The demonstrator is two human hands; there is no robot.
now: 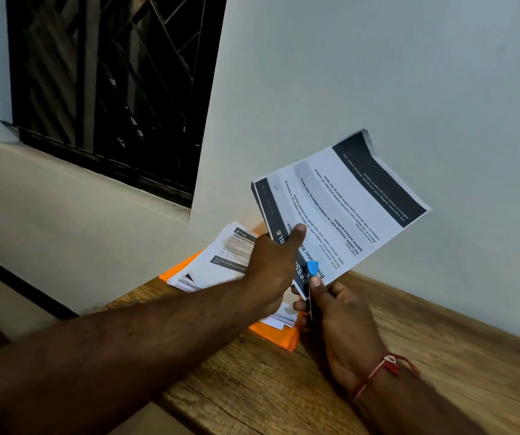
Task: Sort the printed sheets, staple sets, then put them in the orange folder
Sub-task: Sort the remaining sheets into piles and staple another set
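My left hand [272, 265] holds a set of printed sheets [343, 208] up in the air, thumb on top near its lower corner. The set is upside down to me and tilts up to the right. My right hand [340, 312] grips a small stapler with a blue tip [312, 267], clamped over the lower corner of that set. Behind my hands a loose pile of printed sheets [217, 259] lies on the orange folder [279, 335], which rests flat on the wooden table [424, 356]. My left hand hides part of the pile.
A white wall stands right behind the table. A dark barred window [111, 89] with a sill is at the upper left. The table's left edge runs diagonally, with the floor below it at the left.
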